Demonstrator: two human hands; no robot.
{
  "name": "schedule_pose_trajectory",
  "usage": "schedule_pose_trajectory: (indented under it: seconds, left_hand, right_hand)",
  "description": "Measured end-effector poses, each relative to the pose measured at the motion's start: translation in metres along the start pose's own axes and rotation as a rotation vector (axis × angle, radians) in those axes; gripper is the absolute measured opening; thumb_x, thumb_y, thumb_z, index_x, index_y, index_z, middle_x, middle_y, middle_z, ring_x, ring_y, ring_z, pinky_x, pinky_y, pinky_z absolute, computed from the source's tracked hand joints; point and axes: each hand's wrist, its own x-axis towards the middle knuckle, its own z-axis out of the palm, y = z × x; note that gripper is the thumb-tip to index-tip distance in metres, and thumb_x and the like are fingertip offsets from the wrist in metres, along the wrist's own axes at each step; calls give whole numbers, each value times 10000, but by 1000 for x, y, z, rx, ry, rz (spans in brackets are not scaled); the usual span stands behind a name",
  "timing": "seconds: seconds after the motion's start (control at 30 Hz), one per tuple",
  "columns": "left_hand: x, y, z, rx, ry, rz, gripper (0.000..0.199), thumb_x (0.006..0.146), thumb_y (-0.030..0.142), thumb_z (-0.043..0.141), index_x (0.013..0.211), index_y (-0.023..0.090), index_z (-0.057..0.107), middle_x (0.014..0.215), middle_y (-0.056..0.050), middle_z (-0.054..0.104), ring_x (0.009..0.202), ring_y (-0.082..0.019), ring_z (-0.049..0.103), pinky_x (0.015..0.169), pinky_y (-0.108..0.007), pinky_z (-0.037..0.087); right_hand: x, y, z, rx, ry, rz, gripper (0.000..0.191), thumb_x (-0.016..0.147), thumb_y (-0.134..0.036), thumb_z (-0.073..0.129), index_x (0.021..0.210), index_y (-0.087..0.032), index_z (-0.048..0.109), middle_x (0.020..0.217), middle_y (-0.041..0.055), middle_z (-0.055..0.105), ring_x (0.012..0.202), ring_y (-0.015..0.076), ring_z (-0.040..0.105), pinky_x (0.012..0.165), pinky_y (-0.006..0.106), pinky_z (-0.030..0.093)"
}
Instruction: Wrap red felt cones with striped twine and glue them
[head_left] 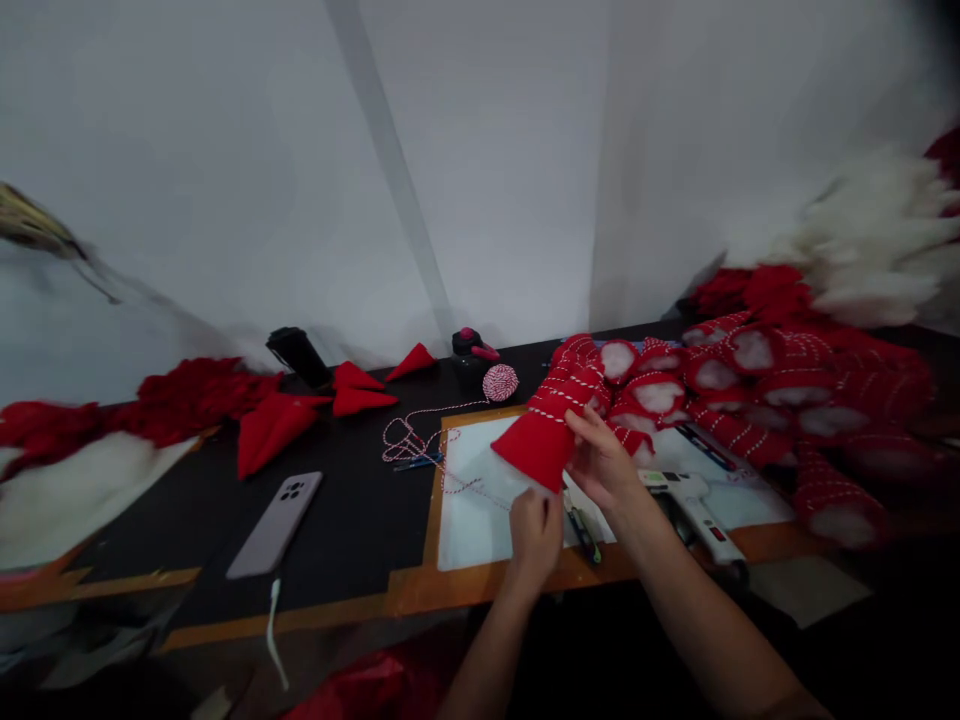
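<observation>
A red felt cone (pixel 534 447) hangs over the white sheet, its wide end toward me and red-and-white twine wound around its narrower part. My right hand (pixel 600 460) is closed around its right side. Against the cone's wide lower end, my left hand (pixel 536 530) is curled into a fist; a bit of white filling shows beside it, and what its fingers hold is hidden. The ball of red-and-white twine (pixel 500 382) sits behind, its loose strand looping across the table. A green-and-black cutter or scissors (pixel 583 532) lies below the hands.
Several stuffed, twine-wrapped red cones (pixel 787 390) are piled at right, near white stuffing (pixel 870 240). A white glue gun (pixel 701 515) lies beside my right forearm. Plain red cones (pixel 277 428), a phone (pixel 276 525) with a cable and a white sheet (pixel 472 535) are on the black table.
</observation>
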Motion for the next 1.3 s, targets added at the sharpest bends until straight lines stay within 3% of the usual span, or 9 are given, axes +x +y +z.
schedule_pose_trajectory:
  seconds: [0.1, 0.23, 0.37, 0.5, 0.73, 0.9, 1.0, 1.17, 1.3]
  left_hand:
    - [-18, 10, 7, 215, -88, 119, 218, 950, 313, 456, 802, 214, 582, 643, 0, 530, 582, -152, 472, 590, -272, 292]
    - [-31, 38, -2, 257, -176, 169, 180, 970, 276, 420, 907, 209, 575, 728, -18, 580, 655, -156, 527, 631, -262, 333]
    - [-24, 64, -21, 220, -138, 147, 196, 973, 300, 436, 884, 198, 577, 656, 17, 508, 582, -122, 454, 597, -242, 319]
    - [-3, 77, -40, 156, -41, 154, 219, 952, 336, 484, 835, 187, 593, 664, 19, 502, 569, -111, 410, 571, -232, 304]
    - [25, 55, -62, 44, 47, 89, 284, 911, 428, 548, 782, 176, 575, 612, 40, 415, 536, -95, 338, 507, -223, 238]
    - [28, 33, -60, -119, 14, -9, 302, 883, 450, 579, 764, 173, 549, 602, 56, 386, 505, -74, 287, 469, -200, 203]
    - [27, 25, -56, -237, 19, -86, 324, 839, 468, 624, 742, 176, 523, 599, 64, 371, 488, -64, 280, 450, -186, 189]
    - [30, 17, -57, -358, 101, -128, 347, 798, 463, 671, 717, 173, 500, 590, 66, 370, 475, -53, 287, 431, -172, 184]
    - [22, 26, -67, -326, 177, -4, 293, 851, 424, 634, 750, 168, 533, 558, 74, 336, 458, -49, 256, 427, -180, 162]
  right_hand:
    - [11, 6, 2, -40, 13, -168, 362, 629, -268, 838, 933, -270, 642, 940, -32, 714, 899, 187, 664, 945, 353, 510]
    - [21, 13, -11, -124, 18, -265, 444, 633, -263, 829, 1017, -294, 606, 1020, -36, 690, 948, 183, 648, 977, 370, 480]
    - [21, 15, -20, -194, 48, -266, 549, 630, -285, 812, 1119, -314, 564, 1102, -28, 676, 1005, 197, 632, 973, 374, 480]
    - [15, 15, -23, -182, 38, -219, 572, 621, -242, 799, 1143, -321, 577, 1078, -41, 688, 982, 193, 635, 941, 349, 485]
    - [5, 11, -25, -52, -58, 14, 354, 673, -323, 750, 1015, -267, 679, 925, -18, 731, 933, 233, 671, 892, 386, 515]
    - [2, 8, -18, -3, -94, 112, 348, 737, -460, 713, 1003, -236, 693, 914, 22, 740, 953, 257, 678, 892, 409, 530]
    - [1, 8, -12, 37, -56, 161, 312, 716, -431, 751, 947, -233, 685, 874, 12, 739, 914, 242, 683, 886, 399, 533]
    - [-1, 8, -7, 77, -25, 158, 274, 689, -334, 797, 914, -240, 672, 854, -27, 726, 818, 173, 668, 824, 315, 538]
    - [5, 13, -10, -15, 7, 7, 359, 684, -288, 808, 1012, -268, 664, 932, -42, 717, 857, 151, 658, 837, 275, 529]
